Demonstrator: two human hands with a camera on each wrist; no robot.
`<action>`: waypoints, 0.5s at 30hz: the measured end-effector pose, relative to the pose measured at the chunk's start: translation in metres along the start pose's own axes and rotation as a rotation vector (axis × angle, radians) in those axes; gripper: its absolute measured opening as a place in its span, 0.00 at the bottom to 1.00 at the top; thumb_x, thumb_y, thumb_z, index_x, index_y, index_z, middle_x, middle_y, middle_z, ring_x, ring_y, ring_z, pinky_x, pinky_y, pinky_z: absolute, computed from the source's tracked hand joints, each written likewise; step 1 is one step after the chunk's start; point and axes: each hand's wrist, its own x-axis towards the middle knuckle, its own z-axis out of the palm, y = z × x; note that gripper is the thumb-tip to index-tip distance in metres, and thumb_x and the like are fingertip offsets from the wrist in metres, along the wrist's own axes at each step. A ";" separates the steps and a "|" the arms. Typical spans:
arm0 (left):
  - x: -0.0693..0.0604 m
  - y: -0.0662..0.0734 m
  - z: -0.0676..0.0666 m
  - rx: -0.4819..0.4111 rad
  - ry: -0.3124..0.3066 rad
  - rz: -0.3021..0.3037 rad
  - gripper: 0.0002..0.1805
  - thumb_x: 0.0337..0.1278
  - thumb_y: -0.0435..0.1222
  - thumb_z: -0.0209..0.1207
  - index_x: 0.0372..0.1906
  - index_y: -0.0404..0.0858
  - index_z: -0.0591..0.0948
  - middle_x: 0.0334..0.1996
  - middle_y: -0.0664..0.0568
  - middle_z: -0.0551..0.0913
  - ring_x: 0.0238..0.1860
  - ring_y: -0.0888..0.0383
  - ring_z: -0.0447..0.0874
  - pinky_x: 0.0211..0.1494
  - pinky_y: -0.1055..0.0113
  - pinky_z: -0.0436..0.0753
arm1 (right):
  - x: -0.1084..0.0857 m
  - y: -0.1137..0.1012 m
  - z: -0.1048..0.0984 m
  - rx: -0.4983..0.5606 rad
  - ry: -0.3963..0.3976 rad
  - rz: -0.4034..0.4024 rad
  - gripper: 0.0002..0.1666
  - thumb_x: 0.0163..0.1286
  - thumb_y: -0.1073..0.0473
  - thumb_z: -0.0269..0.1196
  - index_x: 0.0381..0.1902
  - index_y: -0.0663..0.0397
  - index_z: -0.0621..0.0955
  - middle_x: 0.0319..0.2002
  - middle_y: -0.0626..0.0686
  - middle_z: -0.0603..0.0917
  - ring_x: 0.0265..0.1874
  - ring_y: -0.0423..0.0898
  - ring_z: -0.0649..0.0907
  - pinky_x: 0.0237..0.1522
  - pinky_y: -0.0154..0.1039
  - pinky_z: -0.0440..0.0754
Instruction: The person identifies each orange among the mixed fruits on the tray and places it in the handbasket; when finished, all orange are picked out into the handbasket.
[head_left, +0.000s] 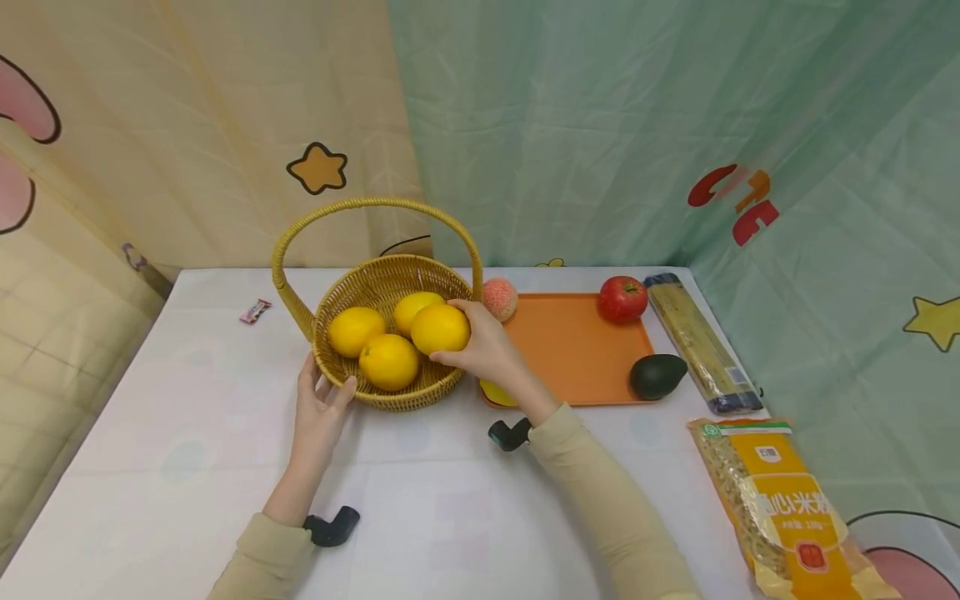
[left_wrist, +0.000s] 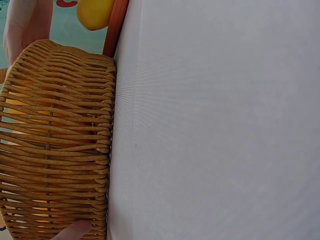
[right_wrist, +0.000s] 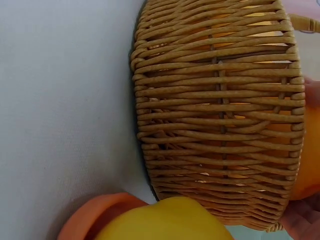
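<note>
A wicker basket (head_left: 405, 403) with a tall arched handle stands on the table and has several oranges in it, deep yellow in colour, such as the front orange (head_left: 389, 362). My left hand (head_left: 318, 412) holds the basket at its front left, thumb at the rim and fingers along the outside; a fingertip (left_wrist: 77, 230) lies on the weave in the left wrist view. At the basket's right side my right hand (head_left: 480, 337) grips another orange (head_left: 440, 328), thumb in front and fingers behind. That orange (right_wrist: 309, 155) shows just past the rim in the right wrist view.
Right of the basket lies an orange tray (head_left: 570, 350) with a red apple (head_left: 622, 299), an avocado (head_left: 657, 377), a peach (head_left: 500, 298) and a partly hidden lemon (right_wrist: 170, 220). Packaged noodles (head_left: 701, 342) and a yellow food bag (head_left: 787, 508) lie farther right. A small candy (head_left: 256, 312) lies left.
</note>
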 end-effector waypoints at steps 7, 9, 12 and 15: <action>0.000 -0.001 0.000 -0.002 -0.002 0.002 0.47 0.72 0.38 0.52 0.79 0.51 0.32 0.80 0.54 0.34 0.79 0.50 0.43 0.75 0.55 0.67 | 0.002 -0.004 0.003 -0.088 -0.031 -0.029 0.49 0.54 0.54 0.76 0.69 0.60 0.66 0.64 0.59 0.72 0.61 0.54 0.74 0.66 0.50 0.77; 0.001 -0.001 0.000 -0.002 0.001 0.008 0.47 0.72 0.38 0.52 0.79 0.50 0.32 0.80 0.53 0.34 0.79 0.49 0.43 0.75 0.54 0.66 | 0.003 -0.003 0.004 -0.108 -0.049 -0.028 0.48 0.54 0.55 0.77 0.69 0.60 0.66 0.64 0.59 0.72 0.62 0.54 0.74 0.67 0.50 0.76; 0.001 -0.001 0.000 -0.010 0.006 0.014 0.47 0.72 0.37 0.53 0.80 0.49 0.33 0.80 0.51 0.35 0.79 0.47 0.44 0.75 0.53 0.66 | 0.005 -0.001 0.006 -0.156 -0.083 -0.027 0.48 0.54 0.54 0.76 0.68 0.60 0.67 0.65 0.58 0.72 0.64 0.54 0.72 0.72 0.50 0.70; 0.000 -0.001 0.001 -0.012 0.015 0.025 0.47 0.71 0.37 0.54 0.80 0.47 0.35 0.80 0.49 0.36 0.79 0.45 0.44 0.74 0.53 0.68 | 0.007 0.001 0.009 -0.184 -0.098 -0.035 0.47 0.54 0.54 0.77 0.68 0.61 0.68 0.65 0.58 0.72 0.66 0.55 0.70 0.75 0.50 0.64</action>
